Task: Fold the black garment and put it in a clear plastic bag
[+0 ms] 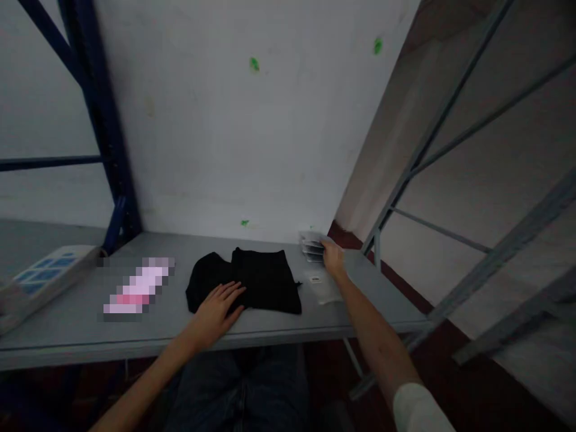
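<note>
A folded black garment (265,282) lies flat on the grey table, with a small tie or tab sticking out at its right edge. My left hand (220,309) rests on the garment's near left part, palm down and fingers stretched out. At the back right, my right hand (333,258) is closed at the edge of a small stack of flat, greyish packets (310,246), thumb and fingers pinching there. Just nearer, a pale translucent plastic bag (326,291) with a small label lies partly beside my right forearm.
A blurred-out pink and lilac item (144,282) lies left on the table (180,336). Farther left is a white pack (49,270) with blue panels. A white wall panel (247,138) stands behind; blue (101,120) and grey metal frames (432,138) flank the table.
</note>
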Available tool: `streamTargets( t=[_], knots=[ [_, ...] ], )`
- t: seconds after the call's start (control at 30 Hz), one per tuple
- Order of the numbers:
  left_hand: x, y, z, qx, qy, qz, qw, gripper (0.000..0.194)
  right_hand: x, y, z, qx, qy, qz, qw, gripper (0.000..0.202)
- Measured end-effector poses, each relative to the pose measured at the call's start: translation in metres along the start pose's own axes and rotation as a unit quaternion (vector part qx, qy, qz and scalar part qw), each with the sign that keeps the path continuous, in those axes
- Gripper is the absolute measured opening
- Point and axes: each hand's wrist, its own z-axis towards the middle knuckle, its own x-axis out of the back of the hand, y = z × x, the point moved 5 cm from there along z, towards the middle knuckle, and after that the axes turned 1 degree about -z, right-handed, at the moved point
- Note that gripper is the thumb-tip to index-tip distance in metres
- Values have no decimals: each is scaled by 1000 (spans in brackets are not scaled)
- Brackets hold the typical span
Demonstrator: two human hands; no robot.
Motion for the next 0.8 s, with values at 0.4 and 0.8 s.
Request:
streamTargets(
  t=[0.4,0.8],
  knots=[
    [56,-20,15,129,122,115,977,44,9,-131,-78,18,6,147,989,50],
    [75,-111,23,311,87,230,918,63,22,-181,-113,-22,12,233,972,44]
  ],
)
